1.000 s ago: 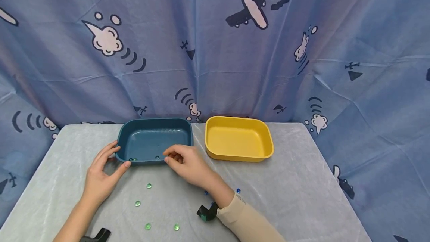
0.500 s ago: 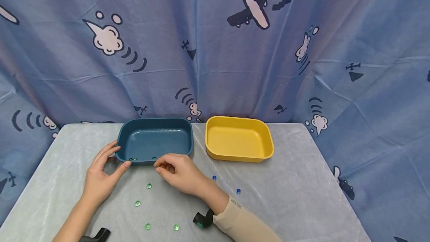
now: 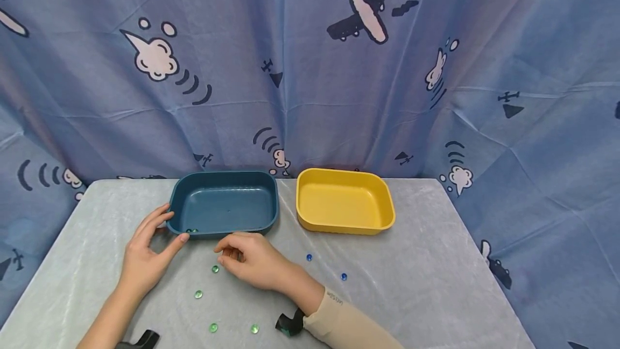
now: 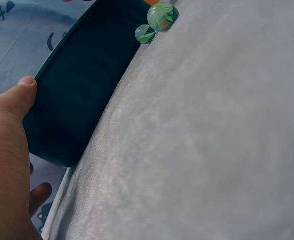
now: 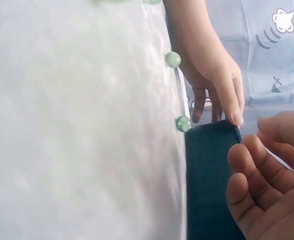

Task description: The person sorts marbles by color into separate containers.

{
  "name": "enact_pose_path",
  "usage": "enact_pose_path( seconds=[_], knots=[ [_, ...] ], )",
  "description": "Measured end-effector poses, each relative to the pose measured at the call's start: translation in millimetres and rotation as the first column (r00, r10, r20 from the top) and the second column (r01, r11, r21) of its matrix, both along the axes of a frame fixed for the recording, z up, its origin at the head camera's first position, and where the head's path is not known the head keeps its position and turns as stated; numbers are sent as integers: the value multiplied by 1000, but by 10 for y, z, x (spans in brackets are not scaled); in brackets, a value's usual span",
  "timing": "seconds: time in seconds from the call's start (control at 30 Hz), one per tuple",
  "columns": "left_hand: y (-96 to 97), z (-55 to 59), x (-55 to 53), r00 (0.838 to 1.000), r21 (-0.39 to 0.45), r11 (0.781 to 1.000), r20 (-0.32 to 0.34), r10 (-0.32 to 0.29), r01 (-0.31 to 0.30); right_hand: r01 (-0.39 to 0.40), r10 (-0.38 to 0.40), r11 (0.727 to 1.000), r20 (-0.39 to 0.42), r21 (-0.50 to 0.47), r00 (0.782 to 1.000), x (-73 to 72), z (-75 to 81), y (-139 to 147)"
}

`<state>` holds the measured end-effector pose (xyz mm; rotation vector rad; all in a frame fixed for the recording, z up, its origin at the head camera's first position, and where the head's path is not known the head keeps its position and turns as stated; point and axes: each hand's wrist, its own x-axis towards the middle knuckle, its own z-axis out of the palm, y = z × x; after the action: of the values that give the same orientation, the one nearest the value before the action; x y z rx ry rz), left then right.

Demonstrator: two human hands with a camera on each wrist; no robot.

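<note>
Right hand (image 3: 254, 260) — now nearer a round green marble (image 3: 215, 269) (glassy, translucent).

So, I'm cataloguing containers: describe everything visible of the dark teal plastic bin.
The dark teal rounded-rectangular bin looks like glossy plastic, open at the top with a thin rim. It sits upright on the light grey cloth, long side nearest, beside but apart from the yellow rounded plastic bin. Small green glass-like pieces lie inside by its near left corner. The left grip touches that end, thumb on the rim; whether the right grip, by the near side, touches it is unclear.
</note>
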<state>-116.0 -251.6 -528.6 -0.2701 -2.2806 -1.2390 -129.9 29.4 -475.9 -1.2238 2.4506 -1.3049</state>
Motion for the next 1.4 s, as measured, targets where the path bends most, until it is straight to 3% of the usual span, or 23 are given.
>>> enact_pose_path(
  seconds=[0.47,0.87,1.17,1.4],
  knots=[
    [-16,-11,-9,1000,9,1000,5,-4,4,-38,39,995,-11,88,999,39,-70,-79],
    [-2,-31,-20,1000,1,1000,11,3,-3,-90,81,973,49,211,996,12,-133,-95],
    [-19,-43,-21,1000,-4,1000,11,0,0,-82,70,968,55,237,996,9,-198,-108],
    [-17,-37,-13,1000,-1,1000,8,-7,7,-66,64,964,13,259,998,12,-219,-119]
  ],
)
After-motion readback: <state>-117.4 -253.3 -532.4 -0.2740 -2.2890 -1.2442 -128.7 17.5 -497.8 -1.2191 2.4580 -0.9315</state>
